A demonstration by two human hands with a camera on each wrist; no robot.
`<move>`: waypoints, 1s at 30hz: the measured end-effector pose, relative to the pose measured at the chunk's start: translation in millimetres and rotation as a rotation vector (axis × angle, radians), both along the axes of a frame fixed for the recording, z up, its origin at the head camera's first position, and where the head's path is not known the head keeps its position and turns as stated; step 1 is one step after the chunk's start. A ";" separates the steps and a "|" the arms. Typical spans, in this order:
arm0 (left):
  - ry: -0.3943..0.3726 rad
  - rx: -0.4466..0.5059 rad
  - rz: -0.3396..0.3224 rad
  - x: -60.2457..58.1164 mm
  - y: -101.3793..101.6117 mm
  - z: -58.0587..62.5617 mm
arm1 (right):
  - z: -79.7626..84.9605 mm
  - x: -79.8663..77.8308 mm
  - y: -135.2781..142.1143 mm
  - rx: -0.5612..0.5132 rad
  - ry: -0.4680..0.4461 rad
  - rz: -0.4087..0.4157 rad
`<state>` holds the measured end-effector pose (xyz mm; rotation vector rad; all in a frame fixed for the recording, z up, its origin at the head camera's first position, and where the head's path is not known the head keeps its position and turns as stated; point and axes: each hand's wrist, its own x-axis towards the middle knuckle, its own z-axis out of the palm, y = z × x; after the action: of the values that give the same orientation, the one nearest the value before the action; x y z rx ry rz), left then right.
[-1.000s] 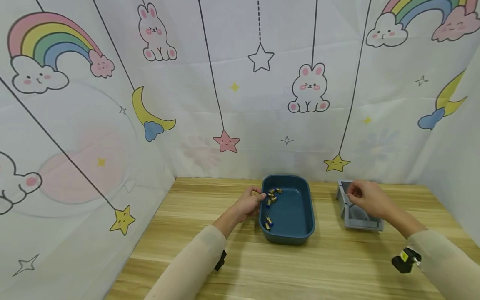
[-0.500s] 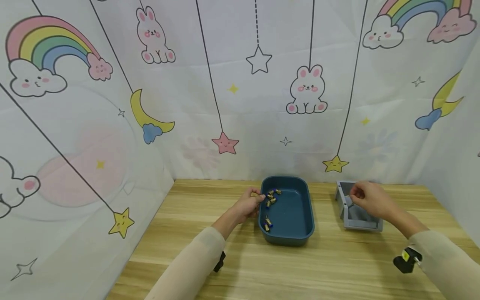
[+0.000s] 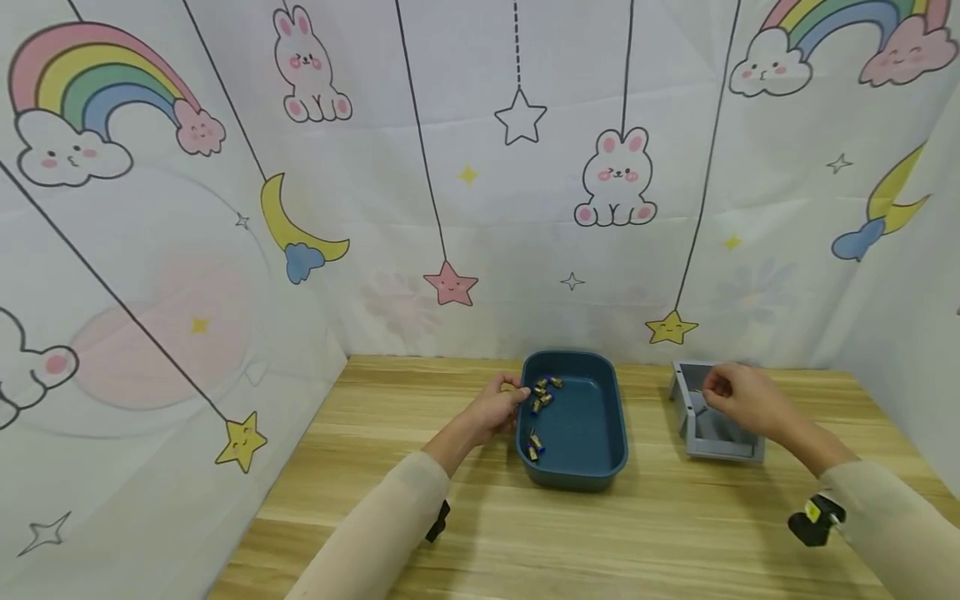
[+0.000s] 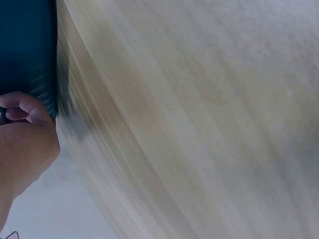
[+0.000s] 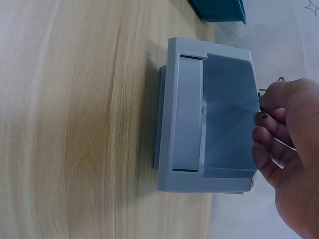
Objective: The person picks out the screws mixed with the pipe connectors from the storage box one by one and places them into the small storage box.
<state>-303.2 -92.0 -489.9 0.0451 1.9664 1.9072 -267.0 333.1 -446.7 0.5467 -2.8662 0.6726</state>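
Note:
My left hand (image 3: 492, 410) grips the left rim of a dark blue tray (image 3: 596, 429), thumb on top. In the left wrist view its curled fingers show at the tray's side. Several small brass-coloured pieces (image 3: 542, 397) with blue ends lie along the tray's left side. Over a grey open box (image 3: 726, 450), my right hand (image 3: 738, 398) pinches a small dark screw (image 5: 263, 116) between thumb and forefinger. The cross-slotted head of the screw faces the right wrist camera; the rest is partly hidden by the fingers. The other fingers curl beside the box's rim.
Both containers stand on a wood-grain table (image 3: 570, 542), the box to the right of the tray with a gap between. A white cloth (image 3: 525, 217) printed with rabbits, stars and rainbows hangs behind and at the sides. Black camera mounts (image 3: 813, 521) sit at the wrists.
My right hand has shifted slightly to the right over the grey box. The left hand, the tray and its pieces stay as they were.

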 end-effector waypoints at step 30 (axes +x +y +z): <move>-0.005 0.000 0.005 -0.3 -1.0 0.6 | 6.8 -1.6 -32.6 -0.056 -0.021 0.047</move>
<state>-303.6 -93.0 -489.3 0.0354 1.9647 1.9080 -268.7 300.5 -439.9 0.6047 -2.8517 0.7678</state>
